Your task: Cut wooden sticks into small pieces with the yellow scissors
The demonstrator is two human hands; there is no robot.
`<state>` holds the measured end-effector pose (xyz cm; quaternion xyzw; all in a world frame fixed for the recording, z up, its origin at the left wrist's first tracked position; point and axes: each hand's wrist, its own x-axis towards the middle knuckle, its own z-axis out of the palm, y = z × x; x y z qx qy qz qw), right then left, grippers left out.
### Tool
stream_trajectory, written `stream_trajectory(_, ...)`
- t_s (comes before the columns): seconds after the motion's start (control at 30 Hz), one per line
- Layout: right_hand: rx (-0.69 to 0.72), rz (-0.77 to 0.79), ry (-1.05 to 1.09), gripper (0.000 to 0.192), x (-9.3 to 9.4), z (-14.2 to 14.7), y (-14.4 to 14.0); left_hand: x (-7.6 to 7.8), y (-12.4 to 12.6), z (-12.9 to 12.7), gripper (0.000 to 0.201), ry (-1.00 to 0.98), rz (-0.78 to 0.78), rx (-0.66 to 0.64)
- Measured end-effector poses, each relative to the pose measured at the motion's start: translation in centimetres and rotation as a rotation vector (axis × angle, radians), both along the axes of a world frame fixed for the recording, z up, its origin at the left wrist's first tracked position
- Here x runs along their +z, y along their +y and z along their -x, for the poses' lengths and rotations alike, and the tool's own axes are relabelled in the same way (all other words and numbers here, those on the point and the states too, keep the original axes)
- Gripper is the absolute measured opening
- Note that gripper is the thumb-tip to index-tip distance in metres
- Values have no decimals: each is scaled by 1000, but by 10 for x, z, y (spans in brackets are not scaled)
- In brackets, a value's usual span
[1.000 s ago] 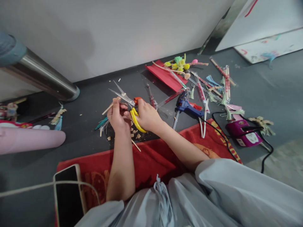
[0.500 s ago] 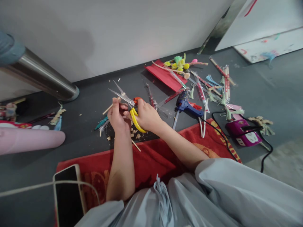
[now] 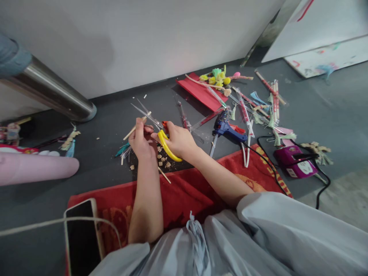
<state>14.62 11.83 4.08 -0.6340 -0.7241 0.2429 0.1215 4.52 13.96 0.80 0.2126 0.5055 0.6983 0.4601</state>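
My right hand [image 3: 178,141] is closed around the handles of a pair of scissors [image 3: 169,147], one yellow and one orange. Their blades point up and left, slightly apart. Between them lies the end of a thin wooden stick [image 3: 130,132], pinched in my left hand [image 3: 141,141]. My left fingers cover the middle of the stick. Under my hands are small wood chips [image 3: 164,159] and a teal tassel [image 3: 123,149]. Another short stick [image 3: 164,175] rests by the edge of the red towel [image 3: 184,188].
A blue glue gun [image 3: 227,128] lies to the right, its cable running to a purple power box [image 3: 296,161]. Wrapped sticks, tassels and a red sheet [image 3: 201,92] are spread behind it. A phone [image 3: 83,237] is front left; a metal leg [image 3: 61,90] stands back left.
The scissor blades have come closer together on the stick. My left hand has shifted slightly left with the stick.
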Motion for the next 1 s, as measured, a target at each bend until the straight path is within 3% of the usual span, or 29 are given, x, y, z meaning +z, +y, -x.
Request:
stream_trajectory(0.37,5,1,-42,72,-4,-1,1,-2,1,0,48,33,-44,68)
stream_trajectory(0.53,19,6,-45,75,-5,-2,3,-3,1,-3,36,35,-96,124)
stream_trajectory(0.77,16,-24,-34,70,-1,0,0,0,-2,-5,37,-6,-145,92)
stream_trajectory(1.0,51,-95,-6,65,-4,1,-2,3,-2,-4,30,-110,-61,85)
